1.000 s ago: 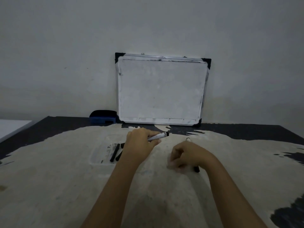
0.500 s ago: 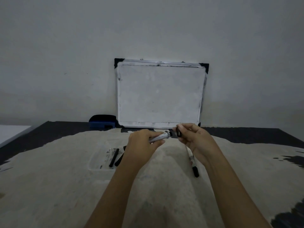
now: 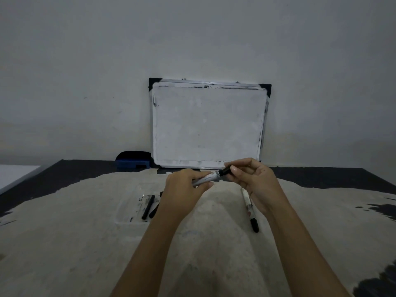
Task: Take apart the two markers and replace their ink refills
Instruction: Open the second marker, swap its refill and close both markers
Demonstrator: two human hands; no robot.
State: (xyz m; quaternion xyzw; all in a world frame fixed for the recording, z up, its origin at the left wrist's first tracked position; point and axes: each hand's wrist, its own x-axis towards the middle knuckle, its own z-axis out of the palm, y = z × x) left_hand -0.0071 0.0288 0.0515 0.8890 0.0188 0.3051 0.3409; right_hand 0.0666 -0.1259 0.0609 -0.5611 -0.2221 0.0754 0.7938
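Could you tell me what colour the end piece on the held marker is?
Black, against the marker's white barrel; the head view shows it.

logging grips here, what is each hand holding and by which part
Left hand wraps the barrel of a marker; right hand pinches its black end piece with the fingers.

One head-worn wide-angle camera looking forward and slightly down, facing the plain grey wall [image 3: 85, 71], sitting close above the worn beige-and-black tabletop [image 3: 64, 243], white framed whiteboard [image 3: 207, 125] centred ahead
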